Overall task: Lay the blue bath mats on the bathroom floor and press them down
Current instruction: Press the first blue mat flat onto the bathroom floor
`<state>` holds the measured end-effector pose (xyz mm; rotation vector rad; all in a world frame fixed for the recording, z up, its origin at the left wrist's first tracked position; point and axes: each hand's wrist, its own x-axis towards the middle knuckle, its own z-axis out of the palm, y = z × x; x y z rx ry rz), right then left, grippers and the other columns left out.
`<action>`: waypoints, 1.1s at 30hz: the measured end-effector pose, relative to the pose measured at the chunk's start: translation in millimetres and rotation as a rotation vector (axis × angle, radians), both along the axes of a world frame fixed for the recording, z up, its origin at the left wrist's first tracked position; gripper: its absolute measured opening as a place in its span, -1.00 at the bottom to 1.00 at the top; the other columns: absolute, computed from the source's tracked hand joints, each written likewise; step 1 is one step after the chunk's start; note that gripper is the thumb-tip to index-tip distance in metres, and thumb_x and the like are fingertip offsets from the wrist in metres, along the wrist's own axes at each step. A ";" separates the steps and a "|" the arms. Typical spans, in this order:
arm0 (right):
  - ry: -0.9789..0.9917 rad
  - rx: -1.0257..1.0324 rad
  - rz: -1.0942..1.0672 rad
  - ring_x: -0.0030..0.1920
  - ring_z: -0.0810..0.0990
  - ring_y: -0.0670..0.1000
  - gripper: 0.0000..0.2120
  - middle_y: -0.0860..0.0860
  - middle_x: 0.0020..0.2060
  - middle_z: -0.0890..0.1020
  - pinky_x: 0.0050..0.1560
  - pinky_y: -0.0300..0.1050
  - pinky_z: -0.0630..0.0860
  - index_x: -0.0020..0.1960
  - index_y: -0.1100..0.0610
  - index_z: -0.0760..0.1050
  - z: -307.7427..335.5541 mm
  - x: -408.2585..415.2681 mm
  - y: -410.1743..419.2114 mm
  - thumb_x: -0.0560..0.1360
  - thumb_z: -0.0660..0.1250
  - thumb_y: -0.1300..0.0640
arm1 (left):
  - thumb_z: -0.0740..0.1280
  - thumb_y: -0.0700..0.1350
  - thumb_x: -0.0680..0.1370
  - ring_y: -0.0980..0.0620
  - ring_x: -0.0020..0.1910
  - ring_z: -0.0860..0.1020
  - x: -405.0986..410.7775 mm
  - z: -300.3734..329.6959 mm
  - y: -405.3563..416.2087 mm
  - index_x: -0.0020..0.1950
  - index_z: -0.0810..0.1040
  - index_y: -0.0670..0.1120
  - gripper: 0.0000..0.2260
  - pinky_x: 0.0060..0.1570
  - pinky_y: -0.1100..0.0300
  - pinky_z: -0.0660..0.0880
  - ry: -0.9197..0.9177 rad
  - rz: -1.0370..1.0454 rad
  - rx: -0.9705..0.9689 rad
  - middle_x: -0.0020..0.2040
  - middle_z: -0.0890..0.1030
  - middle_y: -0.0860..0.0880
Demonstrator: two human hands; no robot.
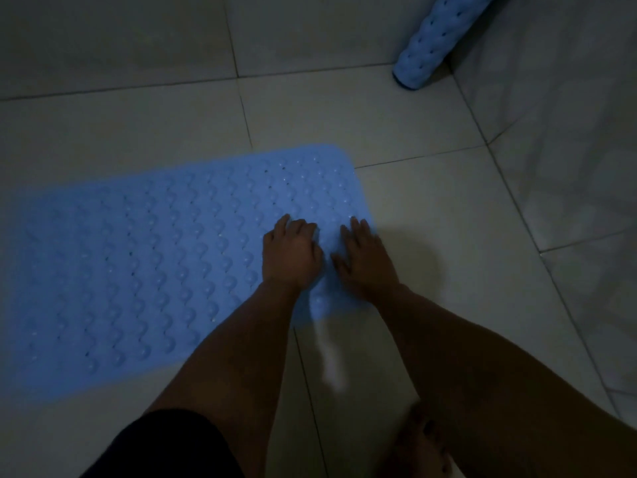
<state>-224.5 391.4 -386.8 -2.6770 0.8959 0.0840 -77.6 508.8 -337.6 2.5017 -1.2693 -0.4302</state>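
Pale floor tiles (431, 208) lie bare around your foot (418, 446) and to the right of the flat blue mat (138, 257), up to the wall (568, 132). Your left hand (289, 253) presses the mat with fingers somewhat bent, gripping nothing; your right hand (362, 260) lies flat beside it near the right edge. Bumps and small holes cover the mat. Farther off, a rolled blue mat (434, 43) leans in the corner.
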 end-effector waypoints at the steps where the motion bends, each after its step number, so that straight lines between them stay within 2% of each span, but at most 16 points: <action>1: 0.029 0.009 0.000 0.63 0.09 0.24 -0.23 0.22 0.62 0.13 0.55 0.26 0.10 0.63 0.20 0.16 -6.2 -2.3 5.6 0.60 -0.02 -0.29 | 0.05 0.07 0.53 -0.21 0.55 0.32 0.7 -3.7 4.0 0.40 0.55 -0.05 -0.47 0.38 -0.15 0.33 -0.017 0.001 -0.018 0.42 0.54 -0.11; 3: 0.036 0.003 -0.009 0.65 -0.06 0.18 -0.17 0.19 0.65 -0.01 0.60 0.22 -0.08 0.66 0.18 0.00 -11.4 -5.3 12.7 0.59 -0.07 -0.35 | 0.00 0.11 0.52 -0.22 0.57 0.29 1.8 -9.3 9.8 0.41 0.55 -0.06 -0.42 0.41 -0.16 0.32 -0.054 -0.005 -0.030 0.44 0.53 -0.12; 5: 0.028 -0.020 -0.022 0.66 -0.12 0.15 -0.17 0.18 0.65 -0.05 0.62 0.22 -0.14 0.66 0.18 -0.05 -14.4 -5.4 16.7 0.60 -0.09 -0.36 | 0.04 0.11 0.54 -0.22 0.58 0.28 2.8 -14.8 12.4 0.40 0.55 -0.06 -0.45 0.43 -0.17 0.30 -0.080 -0.006 -0.038 0.46 0.51 -0.13; 9: -0.010 -0.067 -0.074 0.66 -0.09 0.15 -0.20 0.18 0.65 0.00 0.61 0.28 -0.05 0.66 0.18 -0.01 -22.0 -1.6 25.7 0.63 -0.08 -0.34 | 0.14 0.07 0.57 -0.21 0.59 0.26 0.4 -25.1 10.4 0.40 0.55 -0.05 -0.53 0.43 -0.16 0.31 -0.096 0.036 -0.087 0.48 0.50 -0.12; 14: -0.039 -0.105 -0.077 0.66 -0.11 0.12 -0.22 0.16 0.66 -0.03 0.60 0.28 -0.02 0.67 0.17 -0.04 -24.6 -3.3 25.7 0.65 -0.06 -0.33 | 0.25 0.03 0.58 -0.24 0.59 0.26 2.3 -37.1 8.8 0.39 0.56 -0.06 -0.59 0.44 -0.20 0.31 -0.180 0.070 -0.145 0.50 0.47 -0.12; 21: -0.059 -0.119 -0.087 0.66 -0.09 0.11 -0.23 0.14 0.66 -0.01 0.60 0.29 0.00 0.66 0.16 0.02 -25.0 -4.7 25.4 0.64 0.03 -0.31 | 0.22 0.05 0.61 -0.24 0.63 0.18 7.0 -47.6 8.9 0.44 0.51 -0.05 -0.57 0.49 -0.26 0.23 -0.190 0.038 -0.093 0.55 0.40 -0.14; 30: -0.047 -0.076 -0.102 0.66 -0.08 0.08 -0.23 0.10 0.66 0.01 0.61 0.26 -0.04 0.66 0.13 0.02 -26.4 -3.1 26.7 0.63 0.04 -0.31 | 0.29 0.03 0.57 -0.22 0.51 0.38 -2.1 -50.3 12.9 0.36 0.59 -0.02 -0.63 0.45 -0.24 0.30 -0.177 -0.015 -0.117 0.44 0.53 -0.12; 33: 0.013 -0.001 -0.113 0.66 -0.06 0.06 -0.20 0.07 0.66 0.00 0.63 0.19 -0.11 0.67 0.09 0.02 -18.4 1.1 22.3 0.60 -0.02 -0.37 | 0.28 0.04 0.58 -0.22 0.52 0.37 -0.9 -39.0 8.9 0.36 0.57 -0.02 -0.62 0.46 -0.25 0.27 -0.163 -0.028 -0.132 0.45 0.52 -0.12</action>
